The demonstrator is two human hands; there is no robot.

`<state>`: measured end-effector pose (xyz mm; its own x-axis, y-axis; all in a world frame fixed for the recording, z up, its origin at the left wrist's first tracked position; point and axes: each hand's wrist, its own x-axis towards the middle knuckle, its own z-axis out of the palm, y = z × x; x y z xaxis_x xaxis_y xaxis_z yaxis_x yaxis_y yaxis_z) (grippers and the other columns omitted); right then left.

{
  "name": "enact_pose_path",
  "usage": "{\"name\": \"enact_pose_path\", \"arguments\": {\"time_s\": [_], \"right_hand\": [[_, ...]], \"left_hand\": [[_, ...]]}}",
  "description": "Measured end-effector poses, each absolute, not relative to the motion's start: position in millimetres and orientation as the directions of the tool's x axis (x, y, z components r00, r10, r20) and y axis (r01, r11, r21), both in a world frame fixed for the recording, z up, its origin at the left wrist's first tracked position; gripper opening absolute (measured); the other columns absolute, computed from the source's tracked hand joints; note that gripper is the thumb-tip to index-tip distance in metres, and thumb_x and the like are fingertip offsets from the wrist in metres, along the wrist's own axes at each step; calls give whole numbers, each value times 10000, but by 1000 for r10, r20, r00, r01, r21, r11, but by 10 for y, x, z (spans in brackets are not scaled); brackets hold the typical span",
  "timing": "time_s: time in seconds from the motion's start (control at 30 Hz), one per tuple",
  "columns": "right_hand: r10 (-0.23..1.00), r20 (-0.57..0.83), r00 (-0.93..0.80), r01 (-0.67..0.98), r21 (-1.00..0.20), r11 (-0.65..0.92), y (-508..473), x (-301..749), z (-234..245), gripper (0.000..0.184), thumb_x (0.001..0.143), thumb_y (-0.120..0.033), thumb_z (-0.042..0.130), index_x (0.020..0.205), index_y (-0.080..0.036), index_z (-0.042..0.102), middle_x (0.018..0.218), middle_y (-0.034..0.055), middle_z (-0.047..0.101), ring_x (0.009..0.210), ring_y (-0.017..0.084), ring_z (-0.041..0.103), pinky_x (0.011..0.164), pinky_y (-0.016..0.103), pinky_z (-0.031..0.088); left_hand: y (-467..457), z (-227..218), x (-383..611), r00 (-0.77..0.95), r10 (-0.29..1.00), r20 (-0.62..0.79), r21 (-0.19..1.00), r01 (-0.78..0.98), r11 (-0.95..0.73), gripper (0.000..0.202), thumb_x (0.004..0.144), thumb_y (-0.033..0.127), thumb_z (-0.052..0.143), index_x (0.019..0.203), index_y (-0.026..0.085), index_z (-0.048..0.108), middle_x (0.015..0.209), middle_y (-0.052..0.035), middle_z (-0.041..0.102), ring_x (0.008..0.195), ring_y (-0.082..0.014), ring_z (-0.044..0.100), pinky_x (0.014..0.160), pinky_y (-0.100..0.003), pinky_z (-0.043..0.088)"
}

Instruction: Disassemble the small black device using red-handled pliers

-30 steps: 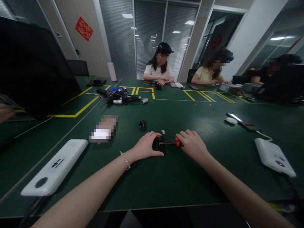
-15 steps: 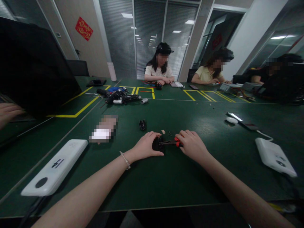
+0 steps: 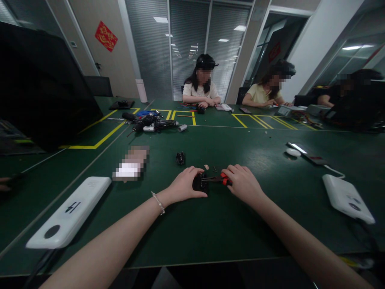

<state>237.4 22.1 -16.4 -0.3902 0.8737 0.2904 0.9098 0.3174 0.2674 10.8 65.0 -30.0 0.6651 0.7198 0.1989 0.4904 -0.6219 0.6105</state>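
Observation:
My left hand point(image 3: 185, 185) is curled around a small black part point(image 3: 199, 183) resting on the green table point(image 3: 210, 224). My right hand point(image 3: 243, 184) grips red-handled pliers point(image 3: 219, 180) whose dark jaws reach left into the black part. Both hands rest on the table, close together. Another small black piece point(image 3: 180, 158) lies just beyond my left hand, and a few tiny bits point(image 3: 209, 167) lie beyond the pliers.
A white device point(image 3: 69, 211) lies at the near left, another white device point(image 3: 347, 197) at the right with a phone point(image 3: 306, 154) and a white puck point(image 3: 293, 152) behind it. A pile of dark tools point(image 3: 152, 121) sits further back. Three people sit at the far side.
My hands have hardly moved. Another person's hand at the far left edge has dropped lower and mostly left the view.

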Motion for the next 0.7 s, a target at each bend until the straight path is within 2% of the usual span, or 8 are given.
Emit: {"name": "enact_pose_path", "arguments": {"time_s": [0.7], "right_hand": [[886,272,-376,914,266,307,228,2387,-171,344,634,-170,575,978,-184,570,936,60,593,818,209,498,698,340,369]], "left_hand": [[635,-255,107,668,724,174,616,499,-609,684,569,481,698,1146,225,434,1064,-56,500,958,-251,493,808,-394,424]]}}
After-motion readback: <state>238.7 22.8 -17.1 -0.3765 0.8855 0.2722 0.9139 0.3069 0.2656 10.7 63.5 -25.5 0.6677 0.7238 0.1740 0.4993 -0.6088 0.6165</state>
